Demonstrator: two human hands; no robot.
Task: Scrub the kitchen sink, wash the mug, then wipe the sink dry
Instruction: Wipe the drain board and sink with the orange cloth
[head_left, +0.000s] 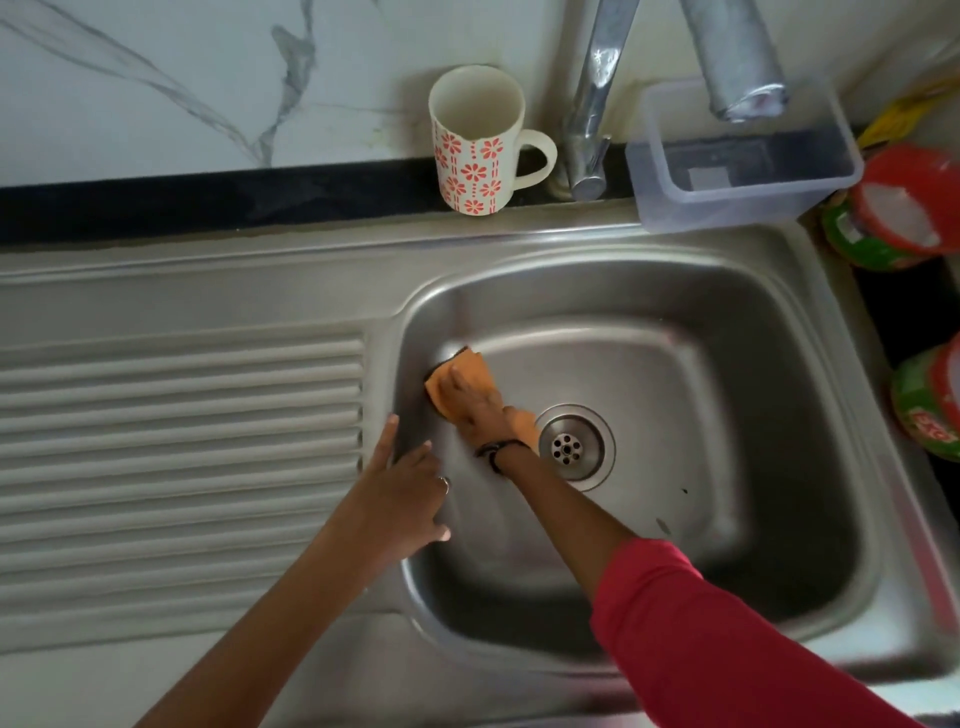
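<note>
The steel sink (769, 395) fills the middle of the head view, its drain (569, 447) near the basin's centre. My right hand (480, 410) presses an orange cloth (467, 369) flat against the basin's left floor, close to the left wall, fingers straight on top of it. My left hand (402, 486) rests on the sink's left rim with straight fingers, holding nothing. A white mug (475, 140) with red flowers stands upright on the dark ledge behind the sink, left of the tap (592, 104).
A ribbed draining board (182, 441) lies left of the basin. A clear plastic box (737, 171) sits at the back right under a metal pipe (737, 57). Red and green tubs (893, 218) stand at the right edge.
</note>
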